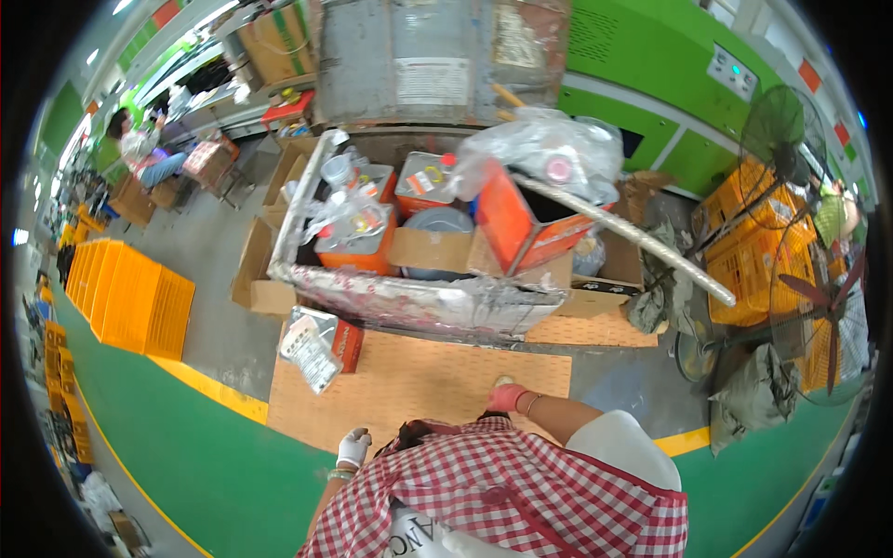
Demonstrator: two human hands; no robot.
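My left hand (353, 448), in a white glove, hangs low beside my checked apron. Its fingers are curled in, with nothing visible in them. My right hand (507, 398), in a pinkish-red glove, is held in front of me with its fingers closed. A small pale shape shows just beyond it; I cannot make out whether it is held. Both hands are over a tan board (419, 372) on the floor. Ahead of them is a worn, open-topped bin (419, 302) holding orange-sided cans (358, 244), a grey round lid (437, 223) and clear plastic.
A plastic-wrapped packet (312, 353) lies against a red box (348, 347). A long pale pole (651, 251) juts out over the bin's right side. Yellow crates (139, 298) stand left; fans (828, 298) and a grey-green sack (755, 395) stand right. A person (144, 149) sits far left.
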